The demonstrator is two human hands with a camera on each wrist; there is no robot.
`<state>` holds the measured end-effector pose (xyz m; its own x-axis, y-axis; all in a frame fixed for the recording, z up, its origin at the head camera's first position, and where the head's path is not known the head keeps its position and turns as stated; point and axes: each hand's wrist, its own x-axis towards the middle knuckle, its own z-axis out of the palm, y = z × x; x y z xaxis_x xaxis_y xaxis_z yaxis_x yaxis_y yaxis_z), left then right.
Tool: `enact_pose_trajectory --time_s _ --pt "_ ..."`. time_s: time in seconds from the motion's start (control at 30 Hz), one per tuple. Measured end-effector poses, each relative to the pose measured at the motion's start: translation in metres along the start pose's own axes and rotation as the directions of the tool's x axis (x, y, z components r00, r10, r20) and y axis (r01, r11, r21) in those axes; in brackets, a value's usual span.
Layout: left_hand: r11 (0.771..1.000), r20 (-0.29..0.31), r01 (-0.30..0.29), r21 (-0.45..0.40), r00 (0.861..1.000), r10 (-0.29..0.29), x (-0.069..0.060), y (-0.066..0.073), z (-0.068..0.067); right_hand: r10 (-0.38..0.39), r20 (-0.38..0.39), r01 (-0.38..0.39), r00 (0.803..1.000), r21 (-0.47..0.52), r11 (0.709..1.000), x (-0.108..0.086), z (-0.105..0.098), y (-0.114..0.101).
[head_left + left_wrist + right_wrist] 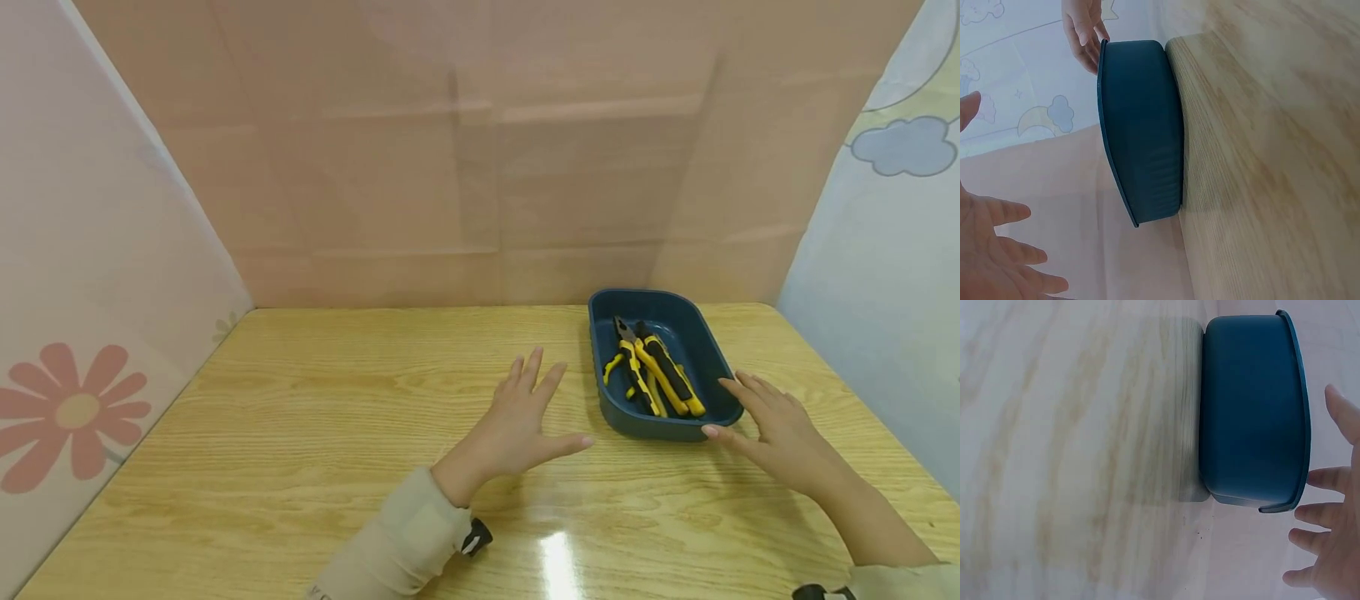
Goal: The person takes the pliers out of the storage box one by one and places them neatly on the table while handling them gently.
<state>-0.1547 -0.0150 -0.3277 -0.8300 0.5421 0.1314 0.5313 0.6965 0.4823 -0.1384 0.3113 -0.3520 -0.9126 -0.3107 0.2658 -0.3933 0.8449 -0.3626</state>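
Observation:
A dark blue plastic basin sits at the right side of the wooden table, with several yellow-and-black pliers lying inside it. My left hand is held to the left of the basin, fingers spread and straight, apart from it. Close by the basin's near right corner is my right hand, its fingers extended and the thumb near the rim; whether it touches cannot be told. Both wrist views show the basin's outer wall beside spread fingers. The pliers are hidden from those views.
The wooden table spreads out left and in front of the basin. Behind it stands a brown paper-like backdrop. A flower-printed panel borders the left, and a cloud-printed panel borders the right.

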Motion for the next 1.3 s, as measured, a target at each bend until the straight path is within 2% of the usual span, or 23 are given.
enact_pose_trajectory --time_s 0.17,0.4,0.53,0.77,1.3 --pt "1.0 0.006 -0.004 -0.007 1.0 0.004 0.006 0.005 0.001 0.013 0.004 -0.013 1.0 0.011 1.0 0.001 0.001 0.003" --pt "0.999 0.019 -0.043 0.008 0.999 0.043 0.014 0.015 0.001 0.012 0.001 -0.012 1.0 0.055 0.998 0.001 0.003 0.004" --pt "0.999 0.028 -0.043 0.005 0.999 0.043 0.018 0.018 0.002 -0.002 -0.007 0.002 1.0 0.065 0.998 0.0 0.005 0.006" --pt "0.999 0.034 -0.031 0.014 0.999 0.03 0.024 0.023 0.004 0.017 0.0 -0.017 1.0 0.067 0.998 0.001 0.004 0.008" --pt "0.998 0.065 -0.051 -0.029 0.997 0.053 0.04 0.029 0.01 0.041 0.016 -0.043 0.999 0.104 0.994 -0.002 0.003 0.013"
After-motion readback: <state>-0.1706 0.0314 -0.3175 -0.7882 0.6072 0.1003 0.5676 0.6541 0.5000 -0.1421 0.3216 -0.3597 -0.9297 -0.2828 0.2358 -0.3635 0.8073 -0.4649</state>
